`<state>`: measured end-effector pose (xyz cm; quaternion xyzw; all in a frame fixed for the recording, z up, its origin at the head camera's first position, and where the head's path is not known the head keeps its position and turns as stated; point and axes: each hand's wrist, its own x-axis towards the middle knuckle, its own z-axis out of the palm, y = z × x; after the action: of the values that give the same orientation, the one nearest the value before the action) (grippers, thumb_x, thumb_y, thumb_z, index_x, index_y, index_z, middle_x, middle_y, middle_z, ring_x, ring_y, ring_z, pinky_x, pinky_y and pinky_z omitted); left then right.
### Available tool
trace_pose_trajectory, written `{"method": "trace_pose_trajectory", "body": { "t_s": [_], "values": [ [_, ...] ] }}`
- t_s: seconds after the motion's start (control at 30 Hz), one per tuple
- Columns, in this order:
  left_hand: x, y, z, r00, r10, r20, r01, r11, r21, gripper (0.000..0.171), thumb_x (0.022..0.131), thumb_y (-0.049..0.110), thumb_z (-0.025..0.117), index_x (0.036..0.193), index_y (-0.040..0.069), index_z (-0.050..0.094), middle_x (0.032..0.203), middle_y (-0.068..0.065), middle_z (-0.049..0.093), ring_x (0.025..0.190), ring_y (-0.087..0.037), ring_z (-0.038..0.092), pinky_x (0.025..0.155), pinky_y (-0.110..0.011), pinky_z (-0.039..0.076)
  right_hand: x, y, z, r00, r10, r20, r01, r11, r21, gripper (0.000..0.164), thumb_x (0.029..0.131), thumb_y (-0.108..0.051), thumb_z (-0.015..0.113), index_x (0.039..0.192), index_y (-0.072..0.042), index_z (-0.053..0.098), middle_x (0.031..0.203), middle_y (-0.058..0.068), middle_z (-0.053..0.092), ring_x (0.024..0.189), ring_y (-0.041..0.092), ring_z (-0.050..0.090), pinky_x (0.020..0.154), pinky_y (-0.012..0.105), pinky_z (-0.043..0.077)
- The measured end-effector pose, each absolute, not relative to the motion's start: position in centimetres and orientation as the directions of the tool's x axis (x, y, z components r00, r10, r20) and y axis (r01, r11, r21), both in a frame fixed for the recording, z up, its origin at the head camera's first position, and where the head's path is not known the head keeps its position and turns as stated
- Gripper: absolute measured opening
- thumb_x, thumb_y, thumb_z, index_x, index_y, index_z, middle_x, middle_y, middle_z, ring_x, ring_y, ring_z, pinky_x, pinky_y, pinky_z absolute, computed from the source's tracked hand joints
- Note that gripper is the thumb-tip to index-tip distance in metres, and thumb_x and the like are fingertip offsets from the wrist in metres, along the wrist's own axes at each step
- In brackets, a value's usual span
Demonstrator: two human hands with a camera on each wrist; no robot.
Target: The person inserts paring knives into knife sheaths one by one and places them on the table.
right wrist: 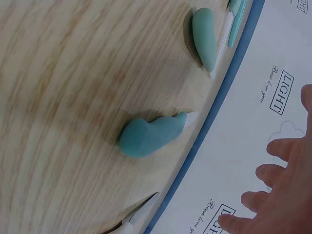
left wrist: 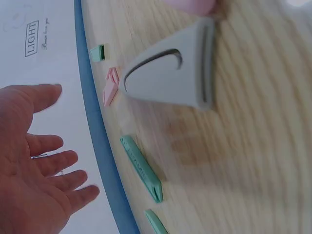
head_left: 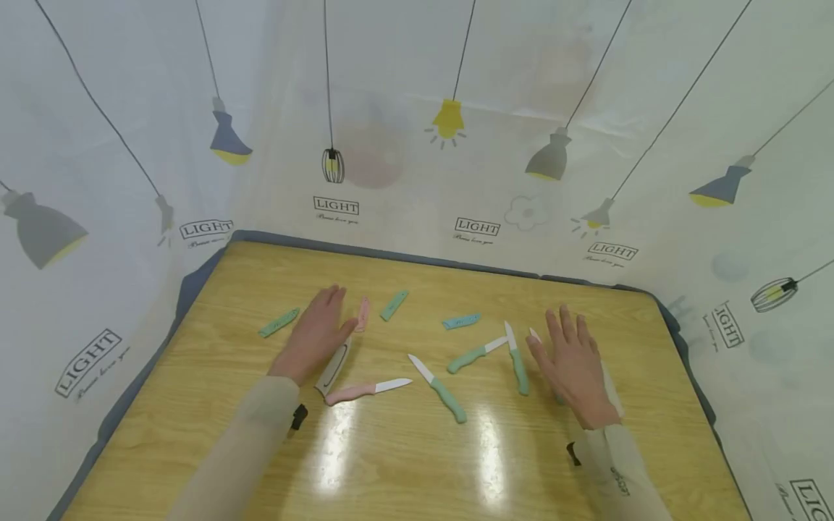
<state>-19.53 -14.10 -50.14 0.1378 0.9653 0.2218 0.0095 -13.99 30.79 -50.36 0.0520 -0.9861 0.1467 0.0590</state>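
Note:
My left hand [head_left: 317, 331] hovers palm down over the left of the table, fingers extended and holding nothing. Beneath and beside it lie a light grey knife sheath [left wrist: 168, 73], a pink sheath [head_left: 363, 314] and a green sheath [head_left: 279, 323]. A pink-handled knife [head_left: 355, 393] lies with its handle end close to the grey sheath. My right hand [head_left: 573, 362], fingers spread and holding nothing, is above a knife with a blue-green handle [right wrist: 151, 136], which it partly hides in the head view. Near that one lies a white-handled knife with a metal blade [right wrist: 141, 209].
Between the hands lie several green-handled knives with white blades, among them one knife [head_left: 445, 398] in the middle and another knife [head_left: 517, 365] by the right hand. A green sheath [head_left: 394, 305] and a blue sheath [head_left: 461, 321] lie farther back. Printed cloth walls [head_left: 404, 145] surround the wooden table [head_left: 404, 470].

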Motion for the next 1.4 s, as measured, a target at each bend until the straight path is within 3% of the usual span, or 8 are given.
{"method": "trace_pose_trajectory", "body": {
  "t_s": [0.17,0.37,0.5,0.63,0.8,1.03,1.27,1.4],
  "values": [
    [-20.7,-12.8,-50.4,-0.957,0.289,0.041,0.272,0.833,0.483,0.058,0.099,0.026,0.054,0.141,-0.010,0.040,0.136,-0.028,0.045,0.125,-0.040,0.042,0.105,-0.051,0.038,-13.9,30.6,-50.7,-0.988,-0.085,0.128,-0.118,0.952,-0.282,0.076,0.101,-0.056,0.030,0.155,-0.004,0.021,0.159,0.020,0.008,0.143,0.043,-0.001,0.107,0.069,0.015],
    [-22.7,-11.3,-50.8,-0.964,0.263,-0.026,0.224,0.864,0.452,0.049,0.101,0.028,0.044,0.130,-0.010,0.053,0.118,-0.024,0.055,0.108,-0.034,0.053,0.095,-0.046,0.046,-13.5,30.3,-50.3,-0.992,-0.080,0.097,-0.105,0.951,-0.291,0.076,0.101,-0.056,0.030,0.156,-0.005,0.019,0.160,0.017,0.004,0.143,0.042,-0.005,0.106,0.071,0.013],
    [-23.5,-10.7,-50.9,-0.955,0.283,-0.088,0.234,0.902,0.362,0.028,0.097,0.024,0.053,0.100,-0.002,0.066,0.104,-0.017,0.060,0.097,-0.030,0.053,0.087,-0.043,0.049,-13.4,29.9,-50.1,-0.993,-0.076,0.085,-0.098,0.950,-0.297,0.075,0.101,-0.055,0.031,0.156,-0.005,0.019,0.160,0.018,0.005,0.143,0.042,-0.005,0.106,0.071,0.012],
    [-24.0,-10.1,-51.2,-0.950,0.260,-0.172,0.198,0.930,0.311,0.022,0.092,0.021,0.059,0.078,0.004,0.059,0.093,-0.014,0.058,0.088,-0.028,0.052,0.080,-0.042,0.050,-13.5,29.8,-50.1,-0.993,-0.082,0.086,-0.104,0.950,-0.294,0.075,0.101,-0.053,0.032,0.155,-0.004,0.018,0.159,0.020,0.006,0.143,0.043,-0.004,0.107,0.070,0.012],
    [-24.1,-9.7,-51.5,-0.958,0.217,-0.189,0.157,0.945,0.287,0.012,0.088,0.009,0.058,0.089,-0.002,0.062,0.094,-0.017,0.059,0.090,-0.030,0.055,0.083,-0.043,0.051,-13.5,29.9,-50.3,-0.992,-0.079,0.102,-0.104,0.955,-0.278,0.074,0.101,-0.052,0.034,0.155,-0.004,0.019,0.159,0.020,0.007,0.143,0.042,-0.004,0.107,0.069,0.014],
    [-24.2,-9.5,-51.5,-0.964,0.211,-0.163,0.168,0.956,0.241,0.014,0.095,-0.002,0.051,0.100,-0.006,0.063,0.095,-0.019,0.063,0.092,-0.032,0.061,0.081,-0.042,0.054,-13.5,29.9,-50.5,-0.992,-0.082,0.101,-0.108,0.951,-0.291,0.074,0.101,-0.051,0.035,0.155,-0.003,0.019,0.159,0.021,0.007,0.143,0.042,-0.006,0.107,0.070,0.012],
    [-24.6,-9.6,-51.2,-0.951,0.197,-0.238,0.105,0.931,0.350,0.023,0.095,0.000,0.046,0.073,0.007,0.049,0.072,-0.008,0.050,0.068,-0.023,0.052,0.059,-0.030,0.048,-13.5,30.0,-50.8,-0.993,-0.086,0.085,-0.108,0.948,-0.299,0.075,0.102,-0.053,0.033,0.155,-0.002,0.018,0.159,0.022,0.007,0.142,0.041,-0.008,0.107,0.069,0.012],
    [-24.3,-9.9,-50.6,-0.959,0.147,-0.244,0.010,0.873,0.488,0.029,0.097,0.013,0.045,0.069,0.009,0.048,0.066,-0.006,0.049,0.059,-0.020,0.047,0.051,-0.026,0.042,-13.4,29.9,-50.6,-0.993,-0.090,0.079,-0.110,0.949,-0.297,0.076,0.102,-0.054,0.030,0.155,-0.002,0.018,0.159,0.021,0.007,0.142,0.042,-0.005,0.108,0.068,0.014]
  ]
}}
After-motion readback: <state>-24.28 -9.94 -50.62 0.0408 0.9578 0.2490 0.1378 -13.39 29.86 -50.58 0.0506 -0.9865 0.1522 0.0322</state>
